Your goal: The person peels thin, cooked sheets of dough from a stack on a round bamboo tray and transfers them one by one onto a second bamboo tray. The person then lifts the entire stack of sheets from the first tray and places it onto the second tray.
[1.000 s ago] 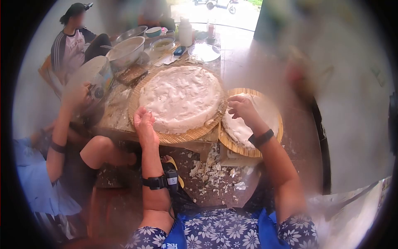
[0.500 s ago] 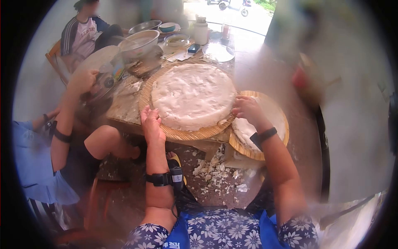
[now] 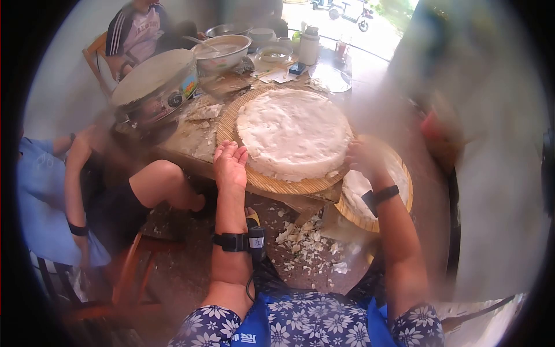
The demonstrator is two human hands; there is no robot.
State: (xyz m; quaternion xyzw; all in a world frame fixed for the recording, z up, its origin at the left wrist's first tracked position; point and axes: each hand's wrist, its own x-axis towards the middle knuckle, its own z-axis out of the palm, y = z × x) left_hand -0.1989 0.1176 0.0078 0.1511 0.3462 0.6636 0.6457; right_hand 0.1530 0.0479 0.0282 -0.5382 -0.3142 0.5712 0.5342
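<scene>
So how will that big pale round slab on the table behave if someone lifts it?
The slab looks soft and dimpled, so it would probably sag without the woven tray beneath. Being broad and thick, it's likely fairly heavy. Its edge looks uneven, so it may tear or crumble there.

The right hand (image 3: 367,157) is blurred, so whether it touches the big tray (image 3: 226,124) cannot be told, and with its forearm it hides part of the small tray (image 3: 404,202). The top edge cuts off a scooter (image 3: 350,13) and the head of a seated person (image 3: 144,29), while a red thing (image 3: 429,126) (off to the right, in the haze) is too smeared to identify.
</scene>
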